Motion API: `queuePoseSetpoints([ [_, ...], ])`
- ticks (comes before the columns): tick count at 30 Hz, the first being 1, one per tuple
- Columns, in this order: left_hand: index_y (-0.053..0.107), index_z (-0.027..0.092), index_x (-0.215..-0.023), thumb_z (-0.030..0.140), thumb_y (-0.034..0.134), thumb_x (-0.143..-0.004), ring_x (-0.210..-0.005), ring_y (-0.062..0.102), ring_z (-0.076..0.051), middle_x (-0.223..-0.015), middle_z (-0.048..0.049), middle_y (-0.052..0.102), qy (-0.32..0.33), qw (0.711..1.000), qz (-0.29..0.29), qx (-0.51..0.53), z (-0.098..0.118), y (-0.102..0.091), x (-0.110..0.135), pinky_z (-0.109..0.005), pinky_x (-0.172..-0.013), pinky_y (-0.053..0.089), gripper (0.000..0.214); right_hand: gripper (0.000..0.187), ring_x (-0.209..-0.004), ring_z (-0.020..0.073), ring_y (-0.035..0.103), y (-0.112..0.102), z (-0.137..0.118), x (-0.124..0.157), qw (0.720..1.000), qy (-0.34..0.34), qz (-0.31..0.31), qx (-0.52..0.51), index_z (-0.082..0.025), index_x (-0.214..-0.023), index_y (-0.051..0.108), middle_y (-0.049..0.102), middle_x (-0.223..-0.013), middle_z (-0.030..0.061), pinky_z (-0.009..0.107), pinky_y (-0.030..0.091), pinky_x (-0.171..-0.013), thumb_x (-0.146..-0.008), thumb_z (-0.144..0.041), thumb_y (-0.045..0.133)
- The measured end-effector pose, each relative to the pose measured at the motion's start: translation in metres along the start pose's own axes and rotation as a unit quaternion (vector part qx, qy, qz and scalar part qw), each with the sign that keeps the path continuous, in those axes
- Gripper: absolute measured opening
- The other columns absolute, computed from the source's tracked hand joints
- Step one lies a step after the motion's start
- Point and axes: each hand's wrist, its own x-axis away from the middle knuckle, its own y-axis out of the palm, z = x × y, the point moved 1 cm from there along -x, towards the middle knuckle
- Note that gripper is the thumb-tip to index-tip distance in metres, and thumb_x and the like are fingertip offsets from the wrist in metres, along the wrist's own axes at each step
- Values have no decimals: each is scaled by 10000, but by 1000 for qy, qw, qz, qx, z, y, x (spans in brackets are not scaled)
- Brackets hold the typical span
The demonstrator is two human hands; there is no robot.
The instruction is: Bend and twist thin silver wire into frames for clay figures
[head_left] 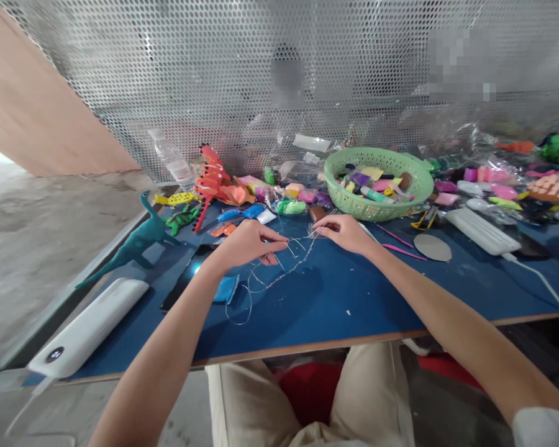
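Observation:
A thin silvery wire frame (289,271), partly twisted and with loose ends, stretches between my hands above the blue table. My left hand (251,241) pinches its left part between thumb and fingers. At its right end, my right hand (340,232) is closed on the wire with the fingertips. A loose loop of the wire hangs down on the left, beside a blue packet (226,289). Under my left forearm lies a dark phone-like slab (181,288) with a bright reflection. A brown packet (317,214) is just behind my right fingertips.
A green basket (377,208) of clay packets stands behind my right hand. Dinosaur figures, teal (142,239) and orange (210,177), stand left. White power banks (90,326) lie at both sides. Pink tools (403,251) and a grey disc (432,247) lie right. A perforated metal panel (242,74) borders the back.

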Motion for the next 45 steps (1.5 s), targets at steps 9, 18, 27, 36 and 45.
queuePoseSetpoints([
  [9, 828, 218, -956, 360, 812, -757, -556, 737, -221, -678, -88, 759, -26, 998, -43, 25, -13, 4, -8, -258, -490, 595, 246, 226, -798, 197, 679, 15, -10, 3, 978, -67, -199, 12, -249, -943, 822, 772, -927, 49, 307, 492, -717, -844, -439, 750],
  [18, 806, 220, -963, 369, 834, -746, -652, 751, -206, -789, -96, 776, -17, 999, -27, 33, -19, 0, -12, -279, -577, 628, 264, 194, -751, 181, 699, 17, -12, 7, 969, -71, -236, -11, -249, -897, 829, 787, -867, 30, 284, 504, -702, -842, -418, 752],
  [27, 789, 189, -839, 351, 866, -708, -624, 735, -188, -697, -96, 748, -24, 995, -32, 97, -11, -2, -9, -252, -565, 607, 222, 247, -765, 188, 714, 11, -15, 7, 976, -40, -208, -49, -211, -969, 818, 797, -870, 50, 292, 525, -707, -913, -397, 666],
  [36, 759, 203, -918, 352, 852, -723, -600, 731, -173, -815, -90, 767, -35, 985, -51, 160, -10, 9, -10, -220, -498, 562, 262, 252, -840, 206, 731, 34, -29, 11, 954, 2, -230, -195, -207, -983, 795, 785, -893, 48, 318, 566, -773, -823, -401, 765],
  [45, 700, 195, -997, 360, 788, -804, -587, 723, -157, -950, -85, 759, -27, 981, -99, 166, -5, 11, -6, -237, -508, 570, 269, 226, -708, 158, 694, 39, -25, 13, 941, 20, -191, -278, -192, -931, 689, 728, -823, 20, 297, 591, -654, -843, -389, 756],
])
